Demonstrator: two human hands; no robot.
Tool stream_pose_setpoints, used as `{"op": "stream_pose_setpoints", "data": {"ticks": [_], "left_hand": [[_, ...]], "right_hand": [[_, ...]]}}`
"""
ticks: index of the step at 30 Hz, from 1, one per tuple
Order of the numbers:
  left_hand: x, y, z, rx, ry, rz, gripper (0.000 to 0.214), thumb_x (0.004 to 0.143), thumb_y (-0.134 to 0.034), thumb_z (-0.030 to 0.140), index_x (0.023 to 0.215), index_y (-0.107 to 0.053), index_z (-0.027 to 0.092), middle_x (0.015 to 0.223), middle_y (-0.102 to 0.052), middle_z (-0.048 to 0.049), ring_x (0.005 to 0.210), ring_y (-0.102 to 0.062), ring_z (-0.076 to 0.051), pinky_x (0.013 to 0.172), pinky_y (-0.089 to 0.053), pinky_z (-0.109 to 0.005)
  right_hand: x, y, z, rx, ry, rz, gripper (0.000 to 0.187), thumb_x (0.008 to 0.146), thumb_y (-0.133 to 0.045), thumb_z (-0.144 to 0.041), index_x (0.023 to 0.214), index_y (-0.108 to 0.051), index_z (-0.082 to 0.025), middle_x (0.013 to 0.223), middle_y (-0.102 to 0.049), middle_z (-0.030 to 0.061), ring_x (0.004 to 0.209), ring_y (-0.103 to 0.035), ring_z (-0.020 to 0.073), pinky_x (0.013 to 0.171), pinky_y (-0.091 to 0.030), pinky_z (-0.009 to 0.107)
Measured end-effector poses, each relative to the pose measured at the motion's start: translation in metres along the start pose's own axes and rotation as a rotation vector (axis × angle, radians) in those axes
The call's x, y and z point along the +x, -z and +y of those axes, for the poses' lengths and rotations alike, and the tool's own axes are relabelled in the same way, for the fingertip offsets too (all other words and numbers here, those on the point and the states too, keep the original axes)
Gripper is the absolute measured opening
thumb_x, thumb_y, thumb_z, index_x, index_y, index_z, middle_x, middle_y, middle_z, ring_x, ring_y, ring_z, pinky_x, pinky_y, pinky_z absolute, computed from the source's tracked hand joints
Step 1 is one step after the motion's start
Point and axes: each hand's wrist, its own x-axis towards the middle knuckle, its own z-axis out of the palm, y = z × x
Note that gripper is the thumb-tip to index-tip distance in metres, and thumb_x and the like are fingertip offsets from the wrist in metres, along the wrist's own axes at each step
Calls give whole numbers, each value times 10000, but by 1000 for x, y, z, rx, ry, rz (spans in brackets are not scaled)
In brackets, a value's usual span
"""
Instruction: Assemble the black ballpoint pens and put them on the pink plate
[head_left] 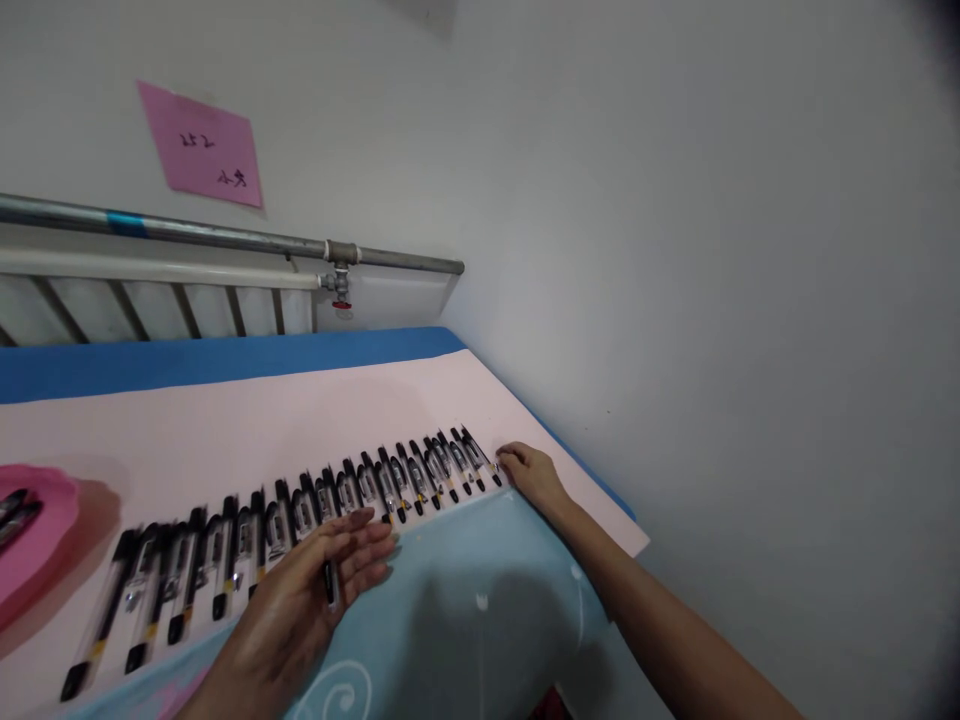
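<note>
A long row of black-capped pens (300, 520) lies side by side across a pale pink sheet (225, 430) and a light blue cloth (480, 590). My left hand (307, 590) rests near the middle of the row, fingers stretched out and close together, with one pen (330, 585) lying under or against its fingers. My right hand (529, 470) sits at the far right end of the row, fingers curled, touching the last pen (480, 458).
A pink dish (30, 530) with a few dark pens sits at the left edge. A blue surface (187, 360) borders the sheet at the back. Metal pipes (225, 238) and a pink note (201, 145) are on the white wall.
</note>
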Motion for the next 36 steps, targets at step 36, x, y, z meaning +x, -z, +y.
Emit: {"op": "stream_pose_setpoints", "data": {"ticks": [36], "left_hand": [[18,15,-23,63,-187,-25,400,648,-664,419,968,-649,180,1155,-595,-97,1060,-538,-259,773,-468,-326]], "right_hand": [[37,-17,2,-56,-79,-79,223,729,-480,-222,764,-697,-181,746,-691,26,722,-607,148,645,-413,213]]}}
